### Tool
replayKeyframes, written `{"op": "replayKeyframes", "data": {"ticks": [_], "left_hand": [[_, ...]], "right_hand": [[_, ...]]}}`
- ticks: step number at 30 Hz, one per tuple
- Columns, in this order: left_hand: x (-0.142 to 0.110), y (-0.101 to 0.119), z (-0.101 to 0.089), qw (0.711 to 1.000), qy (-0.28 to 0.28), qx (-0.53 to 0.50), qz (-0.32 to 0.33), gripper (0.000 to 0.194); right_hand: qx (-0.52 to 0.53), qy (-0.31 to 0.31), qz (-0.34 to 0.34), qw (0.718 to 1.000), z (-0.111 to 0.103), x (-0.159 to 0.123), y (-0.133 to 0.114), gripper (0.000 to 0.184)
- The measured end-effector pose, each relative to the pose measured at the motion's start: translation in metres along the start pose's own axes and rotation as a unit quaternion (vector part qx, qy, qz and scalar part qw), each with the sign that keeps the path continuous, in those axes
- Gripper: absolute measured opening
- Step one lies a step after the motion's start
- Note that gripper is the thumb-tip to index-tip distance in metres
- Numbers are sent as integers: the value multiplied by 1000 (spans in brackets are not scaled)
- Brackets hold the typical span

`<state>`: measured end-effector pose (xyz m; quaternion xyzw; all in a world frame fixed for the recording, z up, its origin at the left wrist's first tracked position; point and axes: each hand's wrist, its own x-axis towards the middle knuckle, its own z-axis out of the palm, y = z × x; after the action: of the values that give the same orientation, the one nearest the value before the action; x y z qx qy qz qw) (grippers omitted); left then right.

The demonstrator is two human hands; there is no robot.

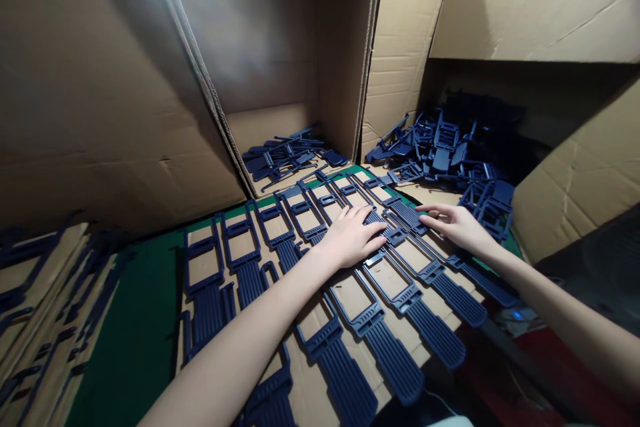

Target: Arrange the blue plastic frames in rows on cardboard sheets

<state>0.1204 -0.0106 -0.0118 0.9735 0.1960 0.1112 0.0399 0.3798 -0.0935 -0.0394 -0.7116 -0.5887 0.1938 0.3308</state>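
tall cardboard walls (100,80) enclosed the work area. a cardboard sheet (305,380) on green matting (135,340) carried rows of dark blue plastic frames (400,293) laid side by side. a loose heap of blue parts (445,147) sat behind, right. left hand (350,237) lay flat on the frames mid-row, fingers extended, gripping nothing. right hand (457,223) rested just beside it, fingers spread on a frame, not closed.

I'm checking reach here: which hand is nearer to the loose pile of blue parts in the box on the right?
Right. The right hand lies just in front of the loose pile; the left hand rests flat on the laid-out row of blue parts, farther left.
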Motion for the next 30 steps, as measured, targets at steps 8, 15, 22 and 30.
{"op": "replayKeyframes", "data": {"ticks": [8,15,22,30], "left_hand": [[-1,1,-4,1000,-7,10,-3,39],[-1,1,-6,1000,-12,7,-9,38],[-1,2,-7,1000,-17,16,-8,39],[6,0,-15,998,-55,23,22,35]], "right_hand": [[22,12,-15,1000,7,1,-6,54],[29,2,-6,1000,6,2,-9,55],[20,-2,0,1000,3,6,3,51],[-98,2,-247,964,-8,-28,-42,34]]}}
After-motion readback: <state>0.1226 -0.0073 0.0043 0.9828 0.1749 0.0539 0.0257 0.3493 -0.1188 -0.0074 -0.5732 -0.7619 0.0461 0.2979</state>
